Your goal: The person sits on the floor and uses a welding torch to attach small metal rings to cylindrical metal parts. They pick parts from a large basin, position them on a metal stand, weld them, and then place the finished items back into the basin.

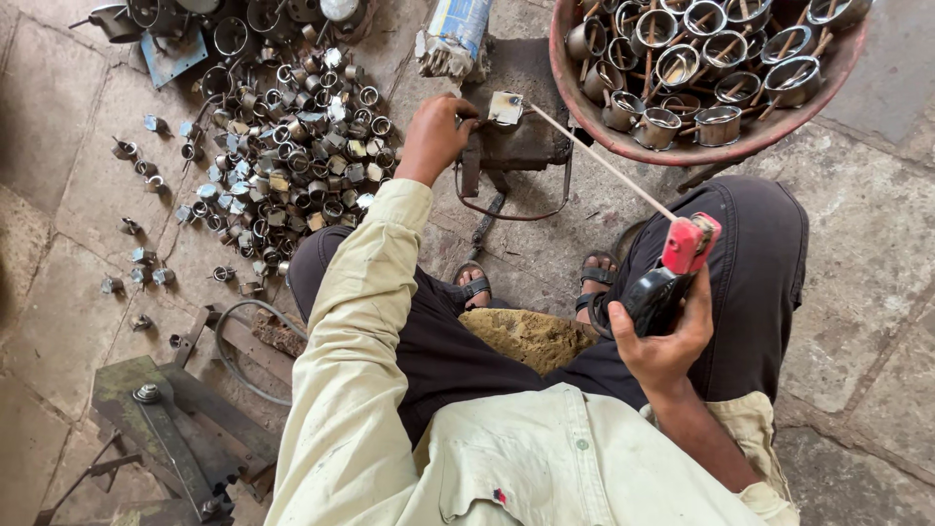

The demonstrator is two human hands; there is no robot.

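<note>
My right hand (667, 346) grips a black and red electrode holder (672, 273) over my right knee. A thin welding rod (599, 161) runs from the holder up and left to a small metal piece (504, 107). That piece lies on a dark iron block (521, 136) on the floor. My left hand (435, 136) is stretched forward and rests at the block's left edge, fingers curled beside the small piece. I sit low, both sandalled feet in front of me.
A red basin (701, 154) of small metal cups with stick handles stands at the upper right. A heap of small metal rings and cups (292, 146) covers the stone floor at the left. A green metal press (175, 429) sits at the lower left.
</note>
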